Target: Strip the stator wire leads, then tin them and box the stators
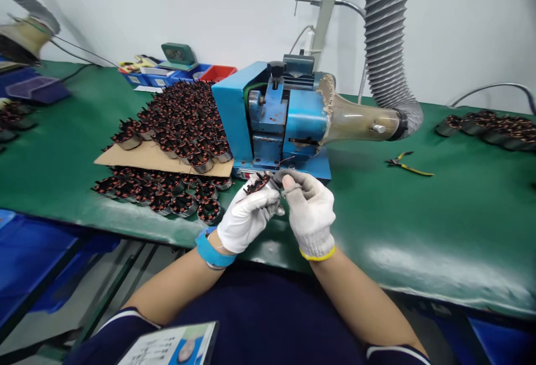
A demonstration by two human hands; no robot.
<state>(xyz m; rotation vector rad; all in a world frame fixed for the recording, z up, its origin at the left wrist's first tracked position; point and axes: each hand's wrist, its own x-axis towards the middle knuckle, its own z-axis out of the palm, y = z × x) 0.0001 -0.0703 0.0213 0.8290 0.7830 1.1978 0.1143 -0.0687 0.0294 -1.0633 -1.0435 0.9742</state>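
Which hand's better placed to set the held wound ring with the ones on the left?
Likely the left hand: it grips the wound ring and is nearer the front rings. The right hand is farther from them.

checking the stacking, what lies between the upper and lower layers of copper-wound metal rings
The head view shows a flat tan cardboard sheet between the upper layer and lower layer.

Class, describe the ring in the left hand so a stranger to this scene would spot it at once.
On the green table, find the blue machine. Just in front of it, look at the gloved left hand: the dark-pronged ring is tilted in its grip. Its lookalikes rest on cardboard or table; this one alone is held up.
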